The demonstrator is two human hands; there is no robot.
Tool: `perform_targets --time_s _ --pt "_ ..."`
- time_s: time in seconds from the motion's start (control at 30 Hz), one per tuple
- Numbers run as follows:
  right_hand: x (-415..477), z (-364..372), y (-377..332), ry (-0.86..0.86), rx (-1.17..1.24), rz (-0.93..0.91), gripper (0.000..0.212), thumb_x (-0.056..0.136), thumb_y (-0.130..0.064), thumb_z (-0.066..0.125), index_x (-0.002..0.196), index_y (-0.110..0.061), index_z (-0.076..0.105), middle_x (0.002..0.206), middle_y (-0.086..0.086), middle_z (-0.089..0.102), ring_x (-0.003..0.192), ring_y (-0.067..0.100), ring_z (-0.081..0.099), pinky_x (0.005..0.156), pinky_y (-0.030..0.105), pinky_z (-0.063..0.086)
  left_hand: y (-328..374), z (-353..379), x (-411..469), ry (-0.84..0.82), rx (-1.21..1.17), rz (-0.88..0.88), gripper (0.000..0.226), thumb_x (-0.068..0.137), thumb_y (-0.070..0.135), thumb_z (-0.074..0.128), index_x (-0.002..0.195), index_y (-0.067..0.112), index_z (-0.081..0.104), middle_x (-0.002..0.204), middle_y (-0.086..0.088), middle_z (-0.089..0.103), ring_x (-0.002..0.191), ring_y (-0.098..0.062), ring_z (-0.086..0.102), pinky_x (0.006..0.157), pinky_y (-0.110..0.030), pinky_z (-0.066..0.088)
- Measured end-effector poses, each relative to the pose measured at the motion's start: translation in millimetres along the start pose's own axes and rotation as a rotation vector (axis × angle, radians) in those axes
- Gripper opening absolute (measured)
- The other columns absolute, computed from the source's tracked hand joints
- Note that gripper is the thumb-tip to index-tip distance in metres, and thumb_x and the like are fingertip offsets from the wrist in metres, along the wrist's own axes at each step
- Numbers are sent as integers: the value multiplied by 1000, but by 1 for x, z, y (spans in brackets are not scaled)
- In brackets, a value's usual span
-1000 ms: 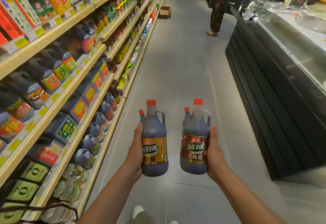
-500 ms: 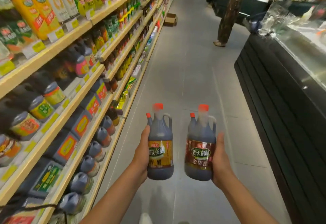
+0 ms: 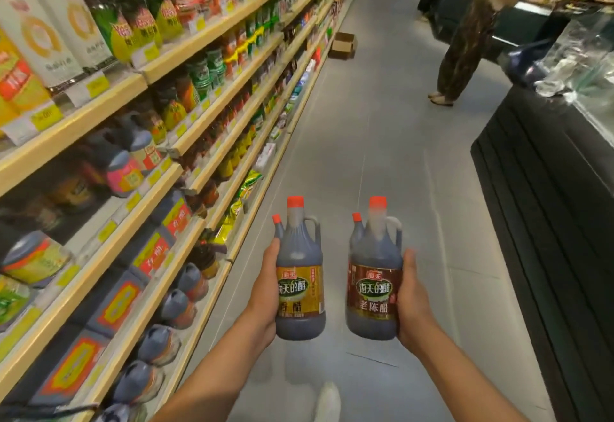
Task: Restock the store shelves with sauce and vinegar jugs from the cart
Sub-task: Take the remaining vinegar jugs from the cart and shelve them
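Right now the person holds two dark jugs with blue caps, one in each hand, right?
No, the caps are red, not blue. The head view shows the gold-label jug in the left hand and the brown-label jug in the right hand.

Left hand (image 3: 265, 292) grips gold-labelled dark vinegar jug (image 3: 300, 288); right hand (image 3: 413, 298) grips maroon-labelled dark vinegar jug (image 3: 373, 292); both upright, beside stocked wooden shelves (image 3: 109, 242).

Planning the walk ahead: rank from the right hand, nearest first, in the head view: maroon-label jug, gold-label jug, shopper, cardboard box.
1. Maroon-label jug, in the right hand.
2. Gold-label jug, beside it, in the left hand.
3. Shopper, ahead on the right.
4. Cardboard box, farthest, ahead on the left.
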State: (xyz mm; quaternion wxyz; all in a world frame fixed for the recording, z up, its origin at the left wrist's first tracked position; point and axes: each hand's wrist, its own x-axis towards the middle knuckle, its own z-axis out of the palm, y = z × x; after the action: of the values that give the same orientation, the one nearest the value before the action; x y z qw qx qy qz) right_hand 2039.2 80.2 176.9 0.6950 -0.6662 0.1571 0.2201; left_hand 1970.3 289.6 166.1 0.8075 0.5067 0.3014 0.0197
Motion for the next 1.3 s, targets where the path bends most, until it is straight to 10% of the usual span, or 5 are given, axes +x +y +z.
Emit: perform_targets --time_s 0.73,0.83,1.13,1.3 --pt "240 262 -106 -269 -244 -1 67 86 -80 38 103 -25 73 87 9 79 78 25 77 68 38 61 159 -104 208 304 -235 97 67 84 82 49 117 29 73 108 -12 76 96 -28 75 83 -41 60" --pt "257 305 -105 -365 -287 -7 70 84 -83 40 105 -25 74 88 8 79 79 25 77 73 39 58 164 -125 211 462 -277 154 74 78 83 55 130 32 66 119 -5 74 106 -26 73 97 -49 56" --pt "262 411 -94 -799 -465 71 71 80 -80 44 103 -20 73 92 9 79 81 24 77 64 34 59 166 -156 184 791 -562 262 36 81 73 57 88 46 79 91 0 80 79 -19 78 58 -28 60" --pt "248 444 -84 -1091 -499 164 67 90 -72 42 101 -15 75 91 12 79 81 27 77 60 34 61 159 -154 165 966 -651 357 60 92 68 51 129 24 66 116 -11 75 101 -30 74 82 -43 63"
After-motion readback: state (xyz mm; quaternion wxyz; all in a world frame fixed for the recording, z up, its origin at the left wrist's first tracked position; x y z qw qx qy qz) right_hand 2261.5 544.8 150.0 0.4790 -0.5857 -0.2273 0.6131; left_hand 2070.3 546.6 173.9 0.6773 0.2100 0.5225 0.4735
